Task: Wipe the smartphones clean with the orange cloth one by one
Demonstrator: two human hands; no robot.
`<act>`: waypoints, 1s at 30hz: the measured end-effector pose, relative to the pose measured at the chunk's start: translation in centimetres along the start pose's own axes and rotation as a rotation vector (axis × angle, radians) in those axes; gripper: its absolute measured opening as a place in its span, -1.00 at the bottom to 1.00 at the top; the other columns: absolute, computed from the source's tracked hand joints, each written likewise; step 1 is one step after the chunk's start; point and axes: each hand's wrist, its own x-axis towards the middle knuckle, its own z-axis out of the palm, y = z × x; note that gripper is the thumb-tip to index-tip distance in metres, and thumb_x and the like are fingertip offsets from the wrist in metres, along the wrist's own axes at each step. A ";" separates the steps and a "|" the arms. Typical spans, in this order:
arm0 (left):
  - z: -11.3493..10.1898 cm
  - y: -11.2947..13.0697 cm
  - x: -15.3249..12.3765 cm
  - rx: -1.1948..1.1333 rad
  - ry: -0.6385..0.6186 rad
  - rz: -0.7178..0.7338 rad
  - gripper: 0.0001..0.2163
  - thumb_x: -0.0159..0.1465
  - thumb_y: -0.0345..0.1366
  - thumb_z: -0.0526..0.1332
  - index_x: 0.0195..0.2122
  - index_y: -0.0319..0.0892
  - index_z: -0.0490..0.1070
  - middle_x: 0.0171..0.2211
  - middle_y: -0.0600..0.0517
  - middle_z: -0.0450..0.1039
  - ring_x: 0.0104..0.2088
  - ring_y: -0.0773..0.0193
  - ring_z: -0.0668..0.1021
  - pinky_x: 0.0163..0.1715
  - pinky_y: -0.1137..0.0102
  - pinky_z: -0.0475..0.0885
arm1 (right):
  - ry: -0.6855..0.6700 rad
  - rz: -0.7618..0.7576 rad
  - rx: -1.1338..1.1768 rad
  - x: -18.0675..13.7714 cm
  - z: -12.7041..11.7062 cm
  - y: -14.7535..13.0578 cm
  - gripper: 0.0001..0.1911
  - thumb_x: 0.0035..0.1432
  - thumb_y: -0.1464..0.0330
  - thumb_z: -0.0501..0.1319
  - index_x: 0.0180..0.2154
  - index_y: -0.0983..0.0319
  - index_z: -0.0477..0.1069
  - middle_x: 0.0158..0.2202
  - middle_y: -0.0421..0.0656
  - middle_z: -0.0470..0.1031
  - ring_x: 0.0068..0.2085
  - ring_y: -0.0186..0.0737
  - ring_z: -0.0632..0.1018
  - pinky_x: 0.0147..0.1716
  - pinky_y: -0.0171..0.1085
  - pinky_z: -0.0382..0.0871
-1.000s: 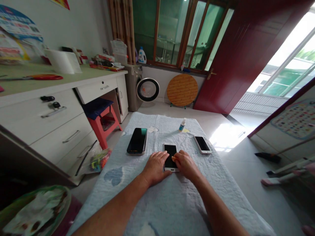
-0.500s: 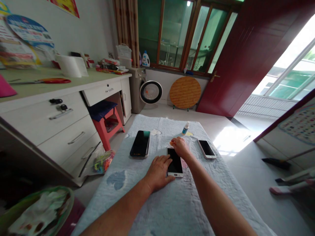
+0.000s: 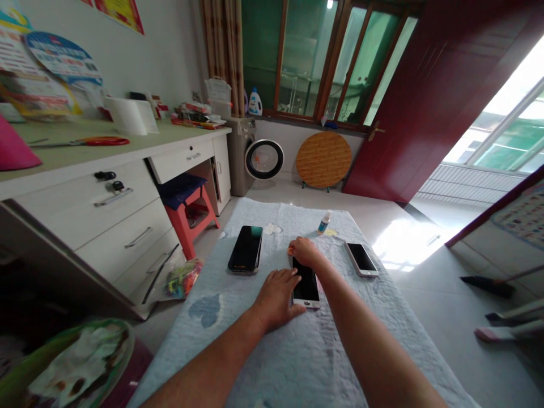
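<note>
A white-framed smartphone (image 3: 306, 286) lies screen up on the blue quilted cover, partly hidden by both hands. My left hand (image 3: 276, 297) grips its left side, fingers over the screen's edge and thumb by the lower corner. At the phone's top end, my right hand (image 3: 304, 252) is closed on a small orange piece (image 3: 290, 250), mostly hidden by the fingers; its kind is unclear. To the left lies a larger black smartphone (image 3: 245, 249). Another white smartphone (image 3: 361, 259) lies to the right. A small spray bottle (image 3: 324, 223) stands beyond my right hand.
The cover (image 3: 272, 362) spreads over the table. On the left are a bin (image 3: 131, 362), a plastic bag (image 3: 181, 280), a red stool (image 3: 193, 218) and a desk (image 3: 144, 150) with scissors and a paper roll. A red door (image 3: 395, 96) stands open at the back right.
My right hand has shifted slightly left along the phone's top end with the orange piece. My left hand stays on the phone. The whole view has shifted a little.
</note>
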 end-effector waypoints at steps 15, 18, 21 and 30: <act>-0.3 0.3 0.0 0.011 0.023 -0.023 -0.39 0.11 0.04 0.30 0.14 -0.13 0.32 0.23 -0.12 0.26 0.20 -0.03 0.32 0.21 0.07 0.13 | 0.015 0.141 0.041 -5.1 0.1 5.8 -0.69 0.22 0.39 0.05 -0.21 0.33 0.56 -0.23 0.03 0.59 -0.22 -0.21 0.55 -0.34 -0.36 0.20; -0.3 0.2 0.0 0.011 0.016 -0.015 -0.40 0.12 0.03 0.30 0.14 -0.13 0.32 0.24 -0.12 0.25 0.20 -0.03 0.31 0.22 0.07 0.11 | 0.046 0.112 0.084 -5.7 -0.3 5.4 -0.73 0.19 0.38 0.09 -0.25 0.28 0.57 -0.27 -0.04 0.60 -0.23 -0.25 0.53 -0.34 -0.38 0.18; -0.4 0.2 0.0 0.008 0.011 -0.016 -0.40 0.13 0.04 0.30 0.15 -0.12 0.32 0.24 -0.12 0.25 0.20 -0.04 0.31 0.23 0.06 0.10 | 0.173 0.166 0.115 -5.5 -0.6 4.8 -0.71 0.23 0.35 0.06 -0.25 0.30 0.55 -0.27 -0.03 0.58 -0.24 -0.25 0.52 -0.33 -0.36 0.17; -0.3 0.2 0.1 0.008 0.003 -0.012 -0.39 0.14 0.06 0.27 0.15 -0.13 0.31 0.25 -0.12 0.24 0.22 -0.05 0.30 0.23 0.07 0.09 | 0.108 0.274 0.173 -7.5 -0.2 2.7 -0.70 0.20 0.41 0.05 -0.40 0.33 0.54 -0.48 -0.05 0.53 -0.41 -0.28 0.49 -0.44 -0.36 0.14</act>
